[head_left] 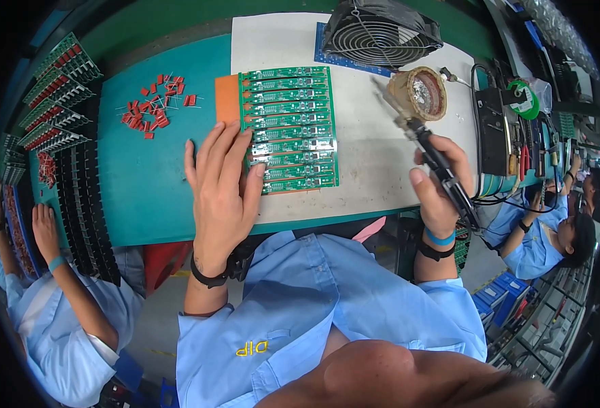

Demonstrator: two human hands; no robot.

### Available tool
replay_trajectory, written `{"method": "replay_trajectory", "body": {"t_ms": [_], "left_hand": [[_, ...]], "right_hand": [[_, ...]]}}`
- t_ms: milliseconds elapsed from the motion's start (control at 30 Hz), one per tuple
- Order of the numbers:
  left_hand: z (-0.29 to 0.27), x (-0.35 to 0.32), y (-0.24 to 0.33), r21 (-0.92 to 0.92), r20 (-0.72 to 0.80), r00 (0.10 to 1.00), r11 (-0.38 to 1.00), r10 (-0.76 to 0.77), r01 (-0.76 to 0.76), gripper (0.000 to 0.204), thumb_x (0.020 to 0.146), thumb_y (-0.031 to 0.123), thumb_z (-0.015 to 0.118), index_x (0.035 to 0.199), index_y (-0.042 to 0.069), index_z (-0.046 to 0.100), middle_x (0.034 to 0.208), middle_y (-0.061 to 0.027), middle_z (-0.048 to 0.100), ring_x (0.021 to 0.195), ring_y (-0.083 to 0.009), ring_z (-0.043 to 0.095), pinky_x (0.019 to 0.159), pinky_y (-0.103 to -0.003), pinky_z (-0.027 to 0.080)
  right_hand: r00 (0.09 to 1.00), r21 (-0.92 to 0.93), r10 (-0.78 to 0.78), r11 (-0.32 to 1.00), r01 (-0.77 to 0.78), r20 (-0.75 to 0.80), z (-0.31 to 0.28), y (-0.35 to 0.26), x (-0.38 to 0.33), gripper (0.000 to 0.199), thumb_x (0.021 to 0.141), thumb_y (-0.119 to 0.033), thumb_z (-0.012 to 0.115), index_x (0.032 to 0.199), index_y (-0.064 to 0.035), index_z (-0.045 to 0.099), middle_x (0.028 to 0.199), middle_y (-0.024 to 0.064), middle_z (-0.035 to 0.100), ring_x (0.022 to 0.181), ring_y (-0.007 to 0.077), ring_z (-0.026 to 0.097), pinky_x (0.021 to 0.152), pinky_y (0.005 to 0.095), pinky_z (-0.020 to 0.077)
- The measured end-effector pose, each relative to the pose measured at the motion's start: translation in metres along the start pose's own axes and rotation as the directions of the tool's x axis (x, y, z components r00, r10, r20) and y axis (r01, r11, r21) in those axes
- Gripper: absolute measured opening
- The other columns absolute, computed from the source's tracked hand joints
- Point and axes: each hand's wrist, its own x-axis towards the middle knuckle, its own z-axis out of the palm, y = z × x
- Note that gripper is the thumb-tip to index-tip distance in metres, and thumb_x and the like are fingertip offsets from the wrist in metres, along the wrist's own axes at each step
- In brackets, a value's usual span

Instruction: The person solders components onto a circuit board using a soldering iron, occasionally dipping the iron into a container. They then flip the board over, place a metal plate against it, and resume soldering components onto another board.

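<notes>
My left hand (220,183) lies with fingers spread over the lower left edge of a panel of green circuit boards (290,121). Its fingertips reach an orange sheet (227,98) that shows at the panel's left and bottom edges. In my right hand (443,194) is a soldering iron (439,163) with a black handle, gripped between thumb and fingers. The iron points up and left, its front end beside a round tan pot (396,87) with shiny metal bits inside. The tip is blurred, so I cannot tell whether it touches the pot.
A black fan (381,42) with a wire grille stands behind the pot. Loose red components (152,112) lie on the green mat (130,204). At right are a black tool box (493,122), green reel (523,100) and cables. Racked boards (59,102) stand left; co-workers sit on both sides.
</notes>
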Motion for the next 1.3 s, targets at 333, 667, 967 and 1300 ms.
{"method": "replay_trajectory", "body": {"t_ms": [333,667,967,1300], "left_hand": [[0.0,0.002,0.0,-0.028,-0.001,1.0,1.0,0.011,-0.011,0.044,0.097,0.018,0.069,0.139,0.004,0.062,0.147,-0.0148,0.059,0.144,-0.035,0.049,0.125,-0.065,0.018],[-0.004,0.003,0.002,-0.007,0.033,0.999,1.0,-0.006,0.006,0.043,0.1,0.017,0.066,0.14,0.002,0.063,0.15,-0.0161,0.058,0.147,-0.0345,0.048,0.127,-0.058,0.018],[0.0,0.0,-0.002,-0.03,-0.004,1.0,1.0,0.007,-0.007,0.047,0.097,0.016,0.069,0.141,0.003,0.061,0.149,-0.0156,0.058,0.146,-0.0359,0.048,0.125,-0.063,0.018],[-0.051,0.033,0.037,-0.168,-0.019,0.996,0.981,0.093,-0.094,0.049,0.096,0.011,0.069,0.143,0.001,0.057,0.147,-0.0202,0.058,0.143,-0.0383,0.049,0.123,-0.055,0.03]], "right_hand": [[0.943,0.037,0.035,0.998,-0.05,0.33,0.019,0.002,0.007,0.041,0.084,0.0,0.078,0.123,0.0068,0.066,0.105,0.0116,0.071,0.092,0.014,0.066,0.085,0.0277,0.0525],[0.941,0.016,0.046,0.998,-0.055,0.334,0.022,0.001,0.01,0.041,0.084,-0.001,0.078,0.123,0.0067,0.067,0.106,0.0113,0.072,0.092,0.0137,0.067,0.084,0.0274,0.0531],[0.943,-0.049,0.093,0.995,-0.082,0.319,0.019,-0.004,0.009,0.041,0.086,-0.004,0.081,0.123,0.0052,0.067,0.103,0.0103,0.073,0.091,0.0138,0.068,0.084,0.0279,0.0538],[0.982,0.185,-0.054,0.979,0.088,-0.181,-0.024,0.058,-0.033,0.053,0.092,-0.005,0.076,0.14,0.0029,0.056,0.11,0.0127,0.069,0.097,0.0159,0.065,0.09,0.0293,0.0524]]}}
